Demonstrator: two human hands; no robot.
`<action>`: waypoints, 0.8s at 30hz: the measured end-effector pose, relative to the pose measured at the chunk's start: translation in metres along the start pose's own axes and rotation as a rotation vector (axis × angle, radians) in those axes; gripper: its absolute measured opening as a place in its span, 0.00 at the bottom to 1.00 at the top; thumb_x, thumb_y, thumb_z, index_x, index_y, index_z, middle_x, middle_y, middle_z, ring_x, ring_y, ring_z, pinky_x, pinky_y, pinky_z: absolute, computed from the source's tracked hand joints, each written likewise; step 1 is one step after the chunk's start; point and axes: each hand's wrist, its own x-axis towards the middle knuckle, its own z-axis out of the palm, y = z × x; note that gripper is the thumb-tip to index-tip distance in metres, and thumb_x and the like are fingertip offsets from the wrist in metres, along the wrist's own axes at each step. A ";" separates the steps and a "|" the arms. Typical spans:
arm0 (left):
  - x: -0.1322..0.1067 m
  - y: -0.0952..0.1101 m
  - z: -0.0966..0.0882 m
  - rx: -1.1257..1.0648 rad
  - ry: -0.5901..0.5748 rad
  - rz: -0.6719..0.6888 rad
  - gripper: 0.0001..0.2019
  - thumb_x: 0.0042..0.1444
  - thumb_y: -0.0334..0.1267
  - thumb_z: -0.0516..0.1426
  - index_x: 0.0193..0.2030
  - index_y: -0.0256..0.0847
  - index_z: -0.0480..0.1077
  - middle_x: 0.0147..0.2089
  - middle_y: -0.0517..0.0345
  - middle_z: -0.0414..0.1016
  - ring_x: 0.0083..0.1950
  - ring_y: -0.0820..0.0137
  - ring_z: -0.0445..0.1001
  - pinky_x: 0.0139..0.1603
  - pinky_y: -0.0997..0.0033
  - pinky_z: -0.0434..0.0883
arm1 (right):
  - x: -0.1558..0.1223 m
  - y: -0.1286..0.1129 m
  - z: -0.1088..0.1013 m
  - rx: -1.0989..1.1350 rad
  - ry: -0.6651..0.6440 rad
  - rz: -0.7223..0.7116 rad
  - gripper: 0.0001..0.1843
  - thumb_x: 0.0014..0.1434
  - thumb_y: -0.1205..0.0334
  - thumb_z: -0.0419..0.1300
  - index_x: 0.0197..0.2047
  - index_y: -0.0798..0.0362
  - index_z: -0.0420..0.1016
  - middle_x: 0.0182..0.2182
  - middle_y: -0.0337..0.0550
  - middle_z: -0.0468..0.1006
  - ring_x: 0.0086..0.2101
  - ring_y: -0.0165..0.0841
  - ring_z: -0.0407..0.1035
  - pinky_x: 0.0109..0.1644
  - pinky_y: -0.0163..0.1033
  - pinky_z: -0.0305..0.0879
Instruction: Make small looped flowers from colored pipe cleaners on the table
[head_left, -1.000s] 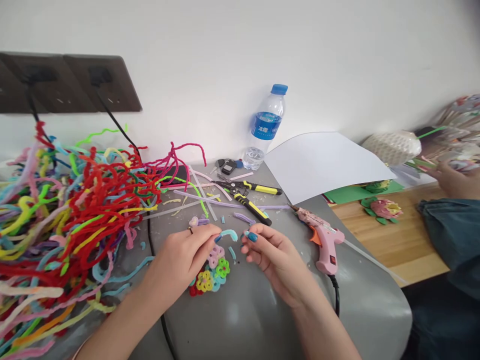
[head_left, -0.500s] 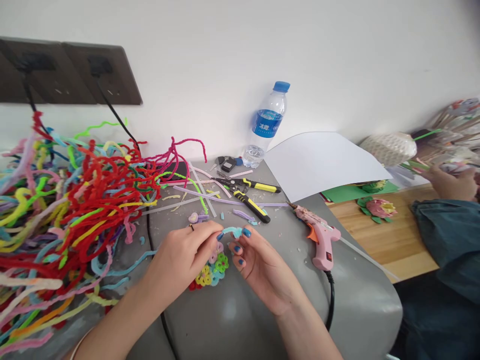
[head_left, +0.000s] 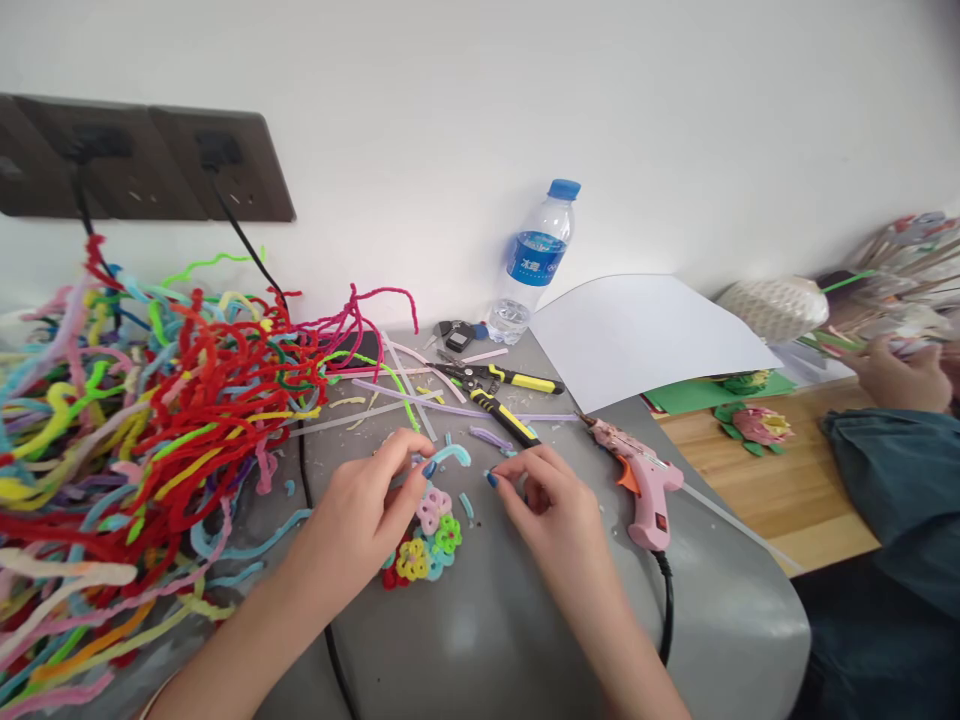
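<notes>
My left hand (head_left: 371,515) is closed, with thumb and index finger pinching a short, curved light-blue pipe cleaner (head_left: 454,455). To its right, my right hand (head_left: 551,505) has thumb and index fingertip together; whatever is between them, if anything, is too small to make out. Below the left fingertips lies a cluster of small pipe-cleaner flowers, with a pink flower (head_left: 433,510), a green flower (head_left: 448,535) and a yellow flower (head_left: 412,559). A cut light-blue piece (head_left: 467,506) rests on the grey table (head_left: 480,640) between the hands.
A tangled heap of coloured pipe cleaners (head_left: 187,400) covers the left side. Yellow-and-black pliers (head_left: 502,412), a water bottle (head_left: 534,265) and white paper (head_left: 652,335) are farther back. A pink glue gun (head_left: 646,485) lies right. Another person's hand (head_left: 904,372) is at far right.
My right hand has let go of the light-blue pipe cleaner and moved right, its palm turning downward. The pipe cleaner stays in my left hand. The flower cluster is less covered.
</notes>
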 end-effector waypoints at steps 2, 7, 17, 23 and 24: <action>0.001 -0.001 -0.001 -0.028 -0.009 -0.037 0.06 0.67 0.36 0.47 0.46 0.43 0.64 0.22 0.71 0.61 0.18 0.77 0.60 0.22 0.79 0.57 | 0.002 0.004 -0.003 -0.154 -0.039 -0.021 0.07 0.57 0.65 0.58 0.30 0.51 0.77 0.28 0.39 0.71 0.24 0.30 0.59 0.29 0.36 0.55; 0.000 -0.008 -0.001 -0.032 -0.008 -0.038 0.07 0.67 0.36 0.47 0.45 0.44 0.65 0.28 0.67 0.68 0.23 0.76 0.67 0.25 0.79 0.62 | 0.020 -0.001 -0.021 -0.253 -0.076 -0.035 0.11 0.59 0.62 0.56 0.35 0.50 0.81 0.28 0.42 0.76 0.25 0.34 0.66 0.30 0.39 0.60; 0.004 -0.013 -0.003 0.038 0.202 0.150 0.09 0.65 0.30 0.51 0.41 0.43 0.72 0.38 0.58 0.76 0.36 0.71 0.76 0.32 0.77 0.69 | 0.115 -0.031 -0.020 -1.120 -0.396 -0.092 0.26 0.61 0.54 0.60 0.58 0.61 0.72 0.56 0.63 0.72 0.56 0.56 0.64 0.54 0.51 0.61; 0.005 -0.014 -0.006 0.018 0.220 0.128 0.09 0.65 0.30 0.52 0.42 0.41 0.73 0.39 0.57 0.76 0.36 0.70 0.76 0.34 0.76 0.71 | 0.136 -0.038 -0.008 -1.230 -0.504 -0.166 0.28 0.54 0.49 0.67 0.51 0.62 0.76 0.51 0.65 0.77 0.54 0.57 0.65 0.54 0.51 0.60; 0.004 -0.014 -0.006 0.015 0.218 0.126 0.09 0.65 0.30 0.52 0.42 0.41 0.73 0.39 0.56 0.76 0.37 0.70 0.77 0.34 0.75 0.71 | 0.139 -0.042 -0.009 -1.247 -0.517 -0.186 0.28 0.53 0.50 0.68 0.50 0.63 0.77 0.50 0.66 0.77 0.54 0.56 0.66 0.54 0.50 0.60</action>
